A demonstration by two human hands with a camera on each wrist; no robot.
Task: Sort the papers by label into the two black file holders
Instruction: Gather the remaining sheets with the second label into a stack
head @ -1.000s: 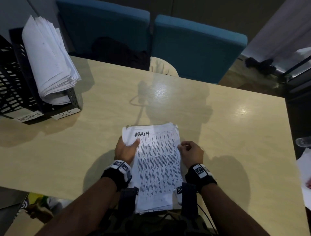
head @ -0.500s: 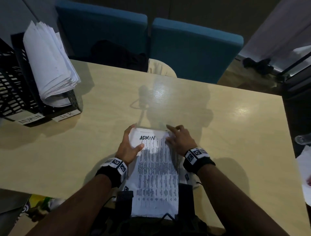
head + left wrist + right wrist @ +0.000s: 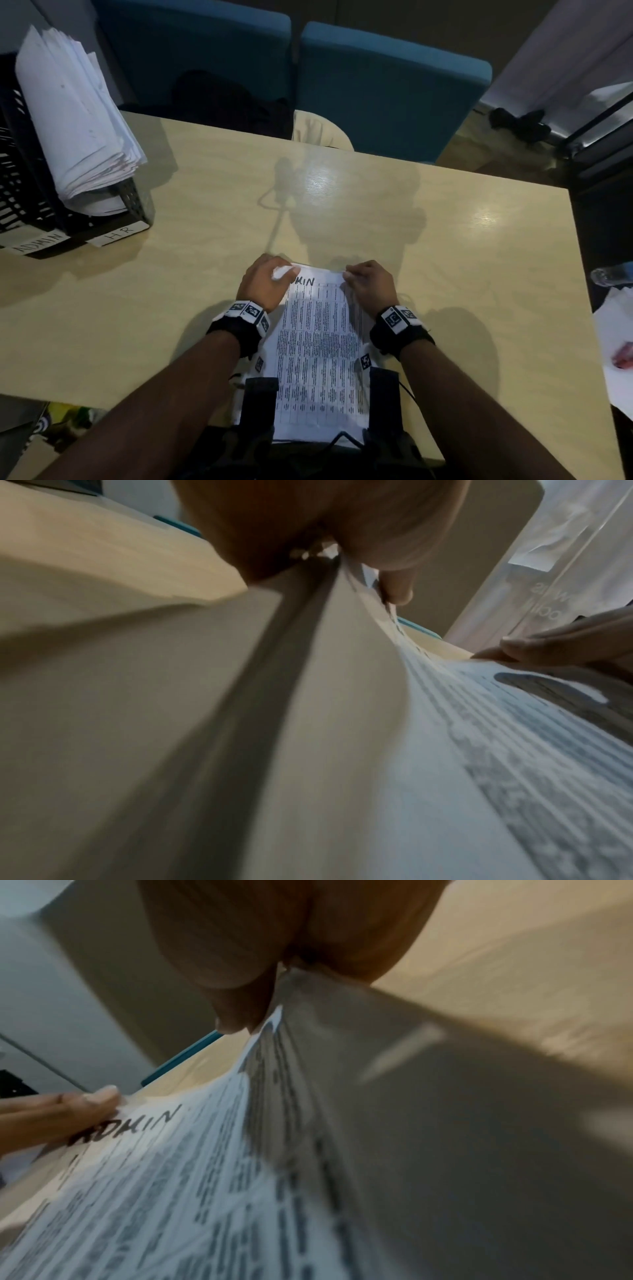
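A stack of printed papers point(image 3: 318, 346) lies at the table's near edge, its top sheet hand-marked ADMIN. My left hand point(image 3: 265, 281) pinches the sheet's top left corner, thumb over the first letters. My right hand point(image 3: 366, 282) pinches the top right corner. In the left wrist view the top sheet point(image 3: 462, 723) curves up off the pile toward my fingers point(image 3: 397, 588). The right wrist view shows the ADMIN sheet point(image 3: 154, 1164) raised at its right edge. Two black file holders point(image 3: 30, 192) stand at the far left, tagged ADMIN and HR; the HR one holds a thick wad of papers point(image 3: 75, 113).
Two blue chairs point(image 3: 387, 89) stand behind the wooden table point(image 3: 445, 274). Loose white paper point(image 3: 616, 349) and a clear bottle point(image 3: 613, 274) sit at the right edge. A dark rig on my chest overlaps the papers' near end.
Both hands slid from the sheet's sides up to its top corners and now pinch them, lifting the top edge. The stack was squared up.
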